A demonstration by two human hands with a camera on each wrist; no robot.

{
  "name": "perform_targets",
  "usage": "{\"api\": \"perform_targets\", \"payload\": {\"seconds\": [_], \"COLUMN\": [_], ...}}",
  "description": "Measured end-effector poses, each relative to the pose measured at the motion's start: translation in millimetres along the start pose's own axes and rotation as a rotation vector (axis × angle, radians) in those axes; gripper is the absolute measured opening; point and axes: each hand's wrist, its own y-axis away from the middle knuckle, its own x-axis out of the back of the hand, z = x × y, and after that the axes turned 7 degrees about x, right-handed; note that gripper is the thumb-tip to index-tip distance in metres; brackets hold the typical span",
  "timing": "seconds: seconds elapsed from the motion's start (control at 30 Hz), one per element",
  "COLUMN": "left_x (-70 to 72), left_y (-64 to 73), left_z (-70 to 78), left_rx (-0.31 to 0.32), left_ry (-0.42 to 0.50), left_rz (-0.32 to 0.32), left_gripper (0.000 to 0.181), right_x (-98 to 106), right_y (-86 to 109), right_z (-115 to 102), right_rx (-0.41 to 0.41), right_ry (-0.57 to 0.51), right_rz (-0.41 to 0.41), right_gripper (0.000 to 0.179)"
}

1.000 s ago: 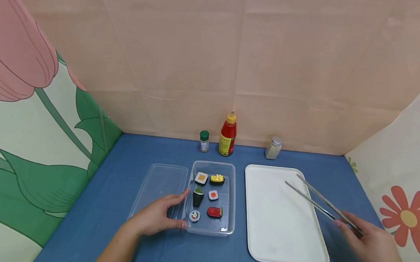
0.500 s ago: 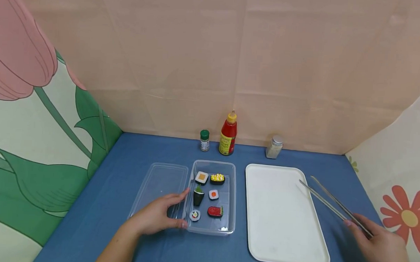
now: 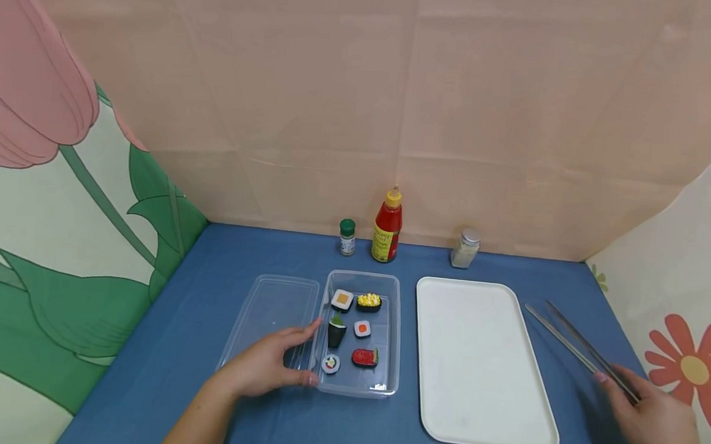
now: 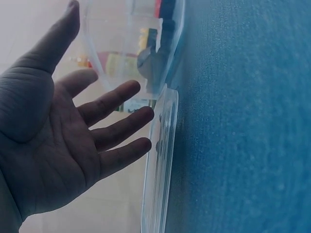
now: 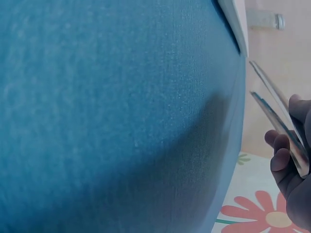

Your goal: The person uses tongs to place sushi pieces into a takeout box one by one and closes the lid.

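Note:
My left hand (image 3: 268, 366) spreads its thumb and index finger along the left side of a clear plastic container (image 3: 389, 354), fingertips right at the wall; its palm and straight fingers show in the left wrist view. Inside lie several small sushi pieces, including a corn-topped piece (image 3: 368, 301), a dark cone-shaped hand roll (image 3: 336, 334), a red-topped piece (image 3: 365, 358) and a round roll (image 3: 330, 363). My right hand (image 3: 654, 415) holds long metal tongs (image 3: 592, 351), right of the white tray (image 3: 486, 364). The tongs' tips stand apart with nothing between them.
A clear lid (image 3: 279, 304) lies left of the container, partly under my left hand. At the back stand a green-capped jar (image 3: 347, 238), a red sauce bottle (image 3: 387, 229) and a glass shaker (image 3: 465, 249). Cloth walls border the blue table (image 3: 175, 346).
My right hand has moved right with the tongs, whose tips have gone from over the tray to beyond its right edge. The left hand and the sushi pieces stay put.

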Motion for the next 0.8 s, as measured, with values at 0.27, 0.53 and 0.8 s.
{"api": "perform_targets", "payload": {"seconds": [0.27, 0.53, 0.8], "left_x": [0.0, 0.2, 0.3], "left_y": [-0.5, 0.9, 2.0], "left_z": [0.5, 2.0, 1.8], "left_rx": [0.005, 0.007, -0.012], "left_ry": [0.004, 0.001, -0.004], "left_rz": [-0.001, 0.001, 0.005], "left_gripper": [0.103, 0.103, 0.102], "right_x": [0, -3, -9], "right_y": [-3.7, -7.6, -12.4], "right_z": [1, 4, 9], "right_rx": [-0.027, -0.048, -0.066], "right_ry": [0.008, 0.041, 0.070], "right_rz": [-0.040, -0.062, -0.173], "right_gripper": [0.055, 0.055, 0.056]}}
